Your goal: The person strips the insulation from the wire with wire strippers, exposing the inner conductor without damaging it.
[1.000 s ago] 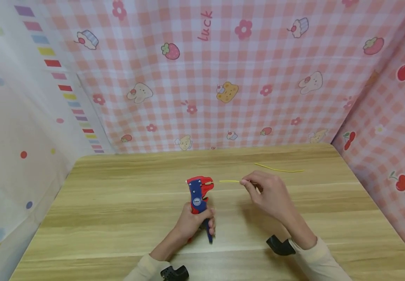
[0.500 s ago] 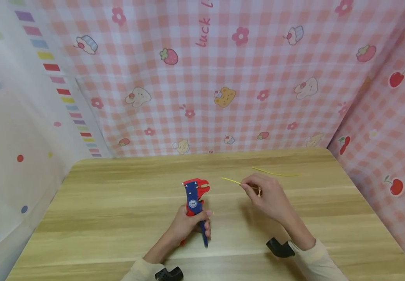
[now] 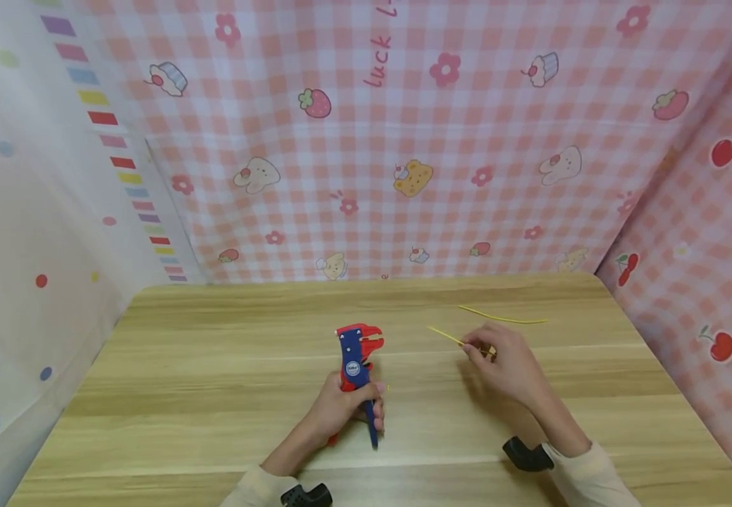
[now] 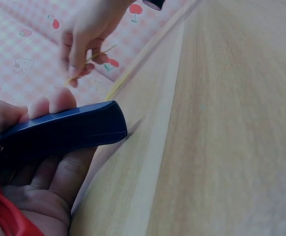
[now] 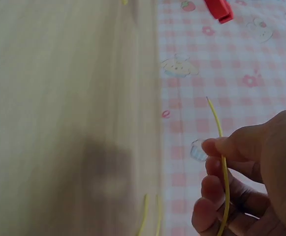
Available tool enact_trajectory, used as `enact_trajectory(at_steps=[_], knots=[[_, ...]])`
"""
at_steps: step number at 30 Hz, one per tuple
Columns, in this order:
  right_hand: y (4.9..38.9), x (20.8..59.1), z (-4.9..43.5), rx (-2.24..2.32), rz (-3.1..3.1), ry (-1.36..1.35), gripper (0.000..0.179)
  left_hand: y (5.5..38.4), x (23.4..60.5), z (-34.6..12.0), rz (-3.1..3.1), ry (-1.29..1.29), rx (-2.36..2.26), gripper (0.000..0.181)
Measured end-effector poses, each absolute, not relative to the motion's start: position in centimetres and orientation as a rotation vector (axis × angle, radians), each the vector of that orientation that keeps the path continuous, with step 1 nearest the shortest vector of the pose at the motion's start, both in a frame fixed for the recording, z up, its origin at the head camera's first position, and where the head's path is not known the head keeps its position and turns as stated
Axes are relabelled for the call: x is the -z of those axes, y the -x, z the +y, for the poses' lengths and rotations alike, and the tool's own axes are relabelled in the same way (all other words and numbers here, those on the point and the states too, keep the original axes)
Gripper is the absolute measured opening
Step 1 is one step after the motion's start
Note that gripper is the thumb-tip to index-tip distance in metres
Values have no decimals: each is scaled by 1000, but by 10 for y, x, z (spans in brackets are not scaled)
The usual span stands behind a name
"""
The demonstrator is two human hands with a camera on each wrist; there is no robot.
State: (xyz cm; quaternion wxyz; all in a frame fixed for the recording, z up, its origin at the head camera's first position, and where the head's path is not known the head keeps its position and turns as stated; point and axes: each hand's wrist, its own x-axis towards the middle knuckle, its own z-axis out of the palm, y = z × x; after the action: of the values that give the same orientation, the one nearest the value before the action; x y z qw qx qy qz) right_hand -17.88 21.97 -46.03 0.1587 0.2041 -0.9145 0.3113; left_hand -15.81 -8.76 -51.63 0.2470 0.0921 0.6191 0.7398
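Observation:
My left hand (image 3: 340, 408) grips a wire stripper (image 3: 354, 359) with a blue body and red jaws, held upright over the table, its jaws facing right with nothing between them. The blue handle (image 4: 69, 128) crosses my curled fingers in the left wrist view. To the right, thumb and index finger of my right hand (image 3: 504, 362) pinch a thin yellow wire (image 5: 225, 172). One end of this wire points up and left towards the stripper, apart from it, and its tip looks darker than the rest. The wire's other end runs down along my palm.
Another length of yellow wire (image 3: 501, 318) lies at the back right of the wooden table (image 3: 213, 394). A tiny yellow scrap (image 3: 388, 386) shows just right of my left thumb. Patterned cloth (image 3: 353, 141) walls off the back and both sides.
My right hand has drawn the wire away to the right, widening the gap to the stripper, and the wire now slants more. My left hand keeps its grip, nearly still.

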Motion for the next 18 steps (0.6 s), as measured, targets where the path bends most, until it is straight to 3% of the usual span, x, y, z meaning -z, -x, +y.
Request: enact_trajectory(at_steps=[18], knots=[[174, 481, 242, -766, -2900, -430, 4, 156, 512, -87, 1698, -220, -2025, 23]])
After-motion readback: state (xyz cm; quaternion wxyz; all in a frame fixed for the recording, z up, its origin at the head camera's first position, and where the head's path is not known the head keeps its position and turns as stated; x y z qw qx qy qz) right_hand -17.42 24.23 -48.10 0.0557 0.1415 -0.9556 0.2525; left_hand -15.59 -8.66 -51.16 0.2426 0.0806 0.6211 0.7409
